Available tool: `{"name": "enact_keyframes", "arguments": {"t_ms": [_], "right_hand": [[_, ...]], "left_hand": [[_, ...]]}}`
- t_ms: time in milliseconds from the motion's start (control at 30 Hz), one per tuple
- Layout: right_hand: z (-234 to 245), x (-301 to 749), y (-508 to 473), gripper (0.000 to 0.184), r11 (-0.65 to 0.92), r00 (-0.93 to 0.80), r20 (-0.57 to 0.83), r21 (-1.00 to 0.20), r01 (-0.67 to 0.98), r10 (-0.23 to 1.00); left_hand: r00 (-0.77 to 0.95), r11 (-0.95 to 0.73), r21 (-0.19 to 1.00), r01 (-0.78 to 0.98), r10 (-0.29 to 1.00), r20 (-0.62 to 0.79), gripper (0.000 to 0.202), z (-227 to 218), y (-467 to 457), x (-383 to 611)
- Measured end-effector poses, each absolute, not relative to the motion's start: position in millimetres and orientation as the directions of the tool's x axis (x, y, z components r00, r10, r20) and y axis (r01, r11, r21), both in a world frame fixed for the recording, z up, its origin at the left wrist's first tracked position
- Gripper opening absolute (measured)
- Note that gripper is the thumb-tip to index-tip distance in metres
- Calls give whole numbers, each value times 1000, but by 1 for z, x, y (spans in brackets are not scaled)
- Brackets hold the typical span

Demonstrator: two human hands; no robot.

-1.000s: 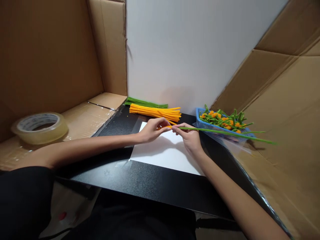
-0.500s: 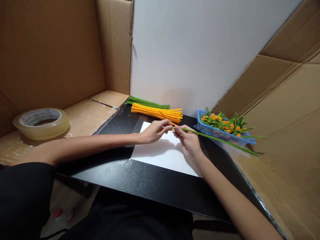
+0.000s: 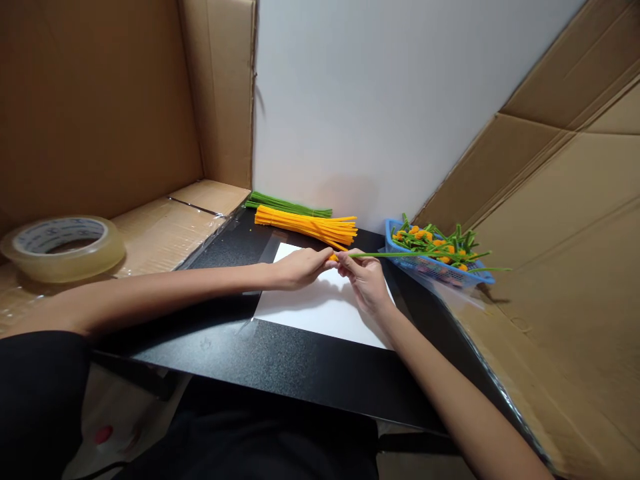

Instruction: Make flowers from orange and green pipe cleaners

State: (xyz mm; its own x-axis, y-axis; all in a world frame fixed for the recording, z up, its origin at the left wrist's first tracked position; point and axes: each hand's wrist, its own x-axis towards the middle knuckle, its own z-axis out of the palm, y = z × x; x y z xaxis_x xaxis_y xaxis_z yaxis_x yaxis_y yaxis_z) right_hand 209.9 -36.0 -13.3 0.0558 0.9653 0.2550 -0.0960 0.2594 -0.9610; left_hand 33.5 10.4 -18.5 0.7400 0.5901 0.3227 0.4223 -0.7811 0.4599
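My left hand (image 3: 299, 268) and my right hand (image 3: 365, 277) meet above a white paper sheet (image 3: 320, 315). A green pipe-cleaner stem (image 3: 400, 254) runs level from my right fingers out over the basket. At its near end, a small orange pipe-cleaner piece (image 3: 333, 257) shows at my left fingertips. Both hands pinch there, and the fingers hide most of the join. Just beyond my hands lie a bundle of orange pipe cleaners (image 3: 310, 227) and a thinner bundle of green ones (image 3: 287, 207).
A blue plastic basket (image 3: 430, 271) holds several green-stemmed orange pipe-cleaner flowers at the right. A roll of clear tape (image 3: 63, 249) sits on cardboard at the left. Cardboard sheets line the black table (image 3: 300, 353), with a white wall behind.
The green stem has swung from slanting down-right to nearly level. My hands stay together at its near end, and the whole view has shifted slightly.
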Motion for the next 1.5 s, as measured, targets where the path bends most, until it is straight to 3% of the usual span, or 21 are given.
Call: {"name": "enact_keyframes", "arguments": {"t_ms": [167,400,667,933,1133,1267,1500], "right_hand": [[-11,215,-33,37,259,153,237,-955,-143,959],[-9,209,-37,27,290,60,284,-949,-127,957],[-14,214,-35,27,341,81,334,-936,-89,939],[-14,220,-30,26,381,75,378,-924,-24,923],[-14,218,-31,29,373,33,372,-927,-40,928],[-10,219,-32,30,365,60,361,-928,-78,931],[-15,215,-30,27,402,117,391,-911,-87,913]], "left_hand": [[691,-756,379,534,649,320,30,-10,9,32],[706,-770,433,469,621,340,29,-10,7,33],[672,-768,353,534,639,374,31,-6,11,31],[726,-818,279,503,575,378,28,0,12,27],[752,-848,198,492,528,394,26,0,14,26],[755,-831,104,546,542,368,34,3,15,26],[794,-842,16,539,514,325,28,11,5,26]]}}
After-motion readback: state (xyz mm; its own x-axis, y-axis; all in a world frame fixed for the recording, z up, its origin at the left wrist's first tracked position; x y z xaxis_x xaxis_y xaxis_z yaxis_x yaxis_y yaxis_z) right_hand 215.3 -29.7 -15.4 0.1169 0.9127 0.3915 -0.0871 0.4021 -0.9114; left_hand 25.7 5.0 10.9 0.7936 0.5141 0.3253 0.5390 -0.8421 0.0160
